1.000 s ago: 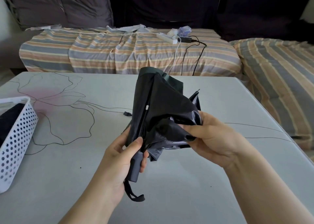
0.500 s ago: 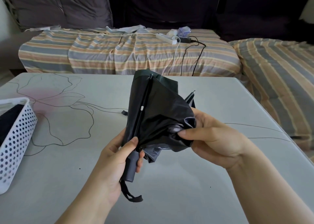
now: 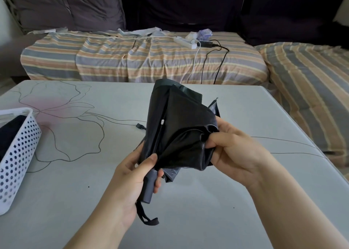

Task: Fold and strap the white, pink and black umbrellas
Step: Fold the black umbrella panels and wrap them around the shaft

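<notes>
- Pale table [image 3: 217,220] with a line-drawn flower print; striped sofa [image 3: 143,61] behind it, dark cushions, white power strip [image 3: 186,42] with cables on the seat.
- White perforated basket [image 3: 17,154] at the table's left edge, something dark inside.
- No readable writing; a small white tag on the umbrella is too small to read.
- Black umbrella [image 3: 177,131] held above the table, canopy loose, unstrapped.
- Left hand [image 3: 132,175] curled round the grey handle [image 3: 149,186]; wrist loop [image 3: 147,216] dangles below.
- Right hand [image 3: 236,150] pinches canopy folds at the right side.
</notes>
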The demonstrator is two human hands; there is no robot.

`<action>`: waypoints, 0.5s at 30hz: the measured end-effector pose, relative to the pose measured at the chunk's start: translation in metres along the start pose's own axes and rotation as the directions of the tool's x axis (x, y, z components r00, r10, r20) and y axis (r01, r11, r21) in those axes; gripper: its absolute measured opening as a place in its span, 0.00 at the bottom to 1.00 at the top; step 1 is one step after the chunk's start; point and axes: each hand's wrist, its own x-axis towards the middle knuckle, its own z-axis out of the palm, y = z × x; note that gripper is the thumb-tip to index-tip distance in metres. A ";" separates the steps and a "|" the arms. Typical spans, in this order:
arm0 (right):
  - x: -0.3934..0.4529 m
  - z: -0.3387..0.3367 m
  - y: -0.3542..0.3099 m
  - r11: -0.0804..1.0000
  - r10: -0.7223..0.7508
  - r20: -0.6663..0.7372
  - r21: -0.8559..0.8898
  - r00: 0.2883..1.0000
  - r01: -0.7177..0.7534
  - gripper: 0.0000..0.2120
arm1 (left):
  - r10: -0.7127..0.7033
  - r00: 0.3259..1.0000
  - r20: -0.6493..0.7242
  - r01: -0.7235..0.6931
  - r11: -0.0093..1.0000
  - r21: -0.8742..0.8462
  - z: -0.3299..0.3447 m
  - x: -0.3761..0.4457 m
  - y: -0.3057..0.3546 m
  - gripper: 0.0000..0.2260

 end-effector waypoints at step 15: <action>-0.013 -0.023 -0.013 0.951 0.157 0.227 -0.296 0.961 -0.085 0.16 | 0.034 0.999 0.038 -0.035 0.999 0.037 -0.007 0.003 0.007 0.19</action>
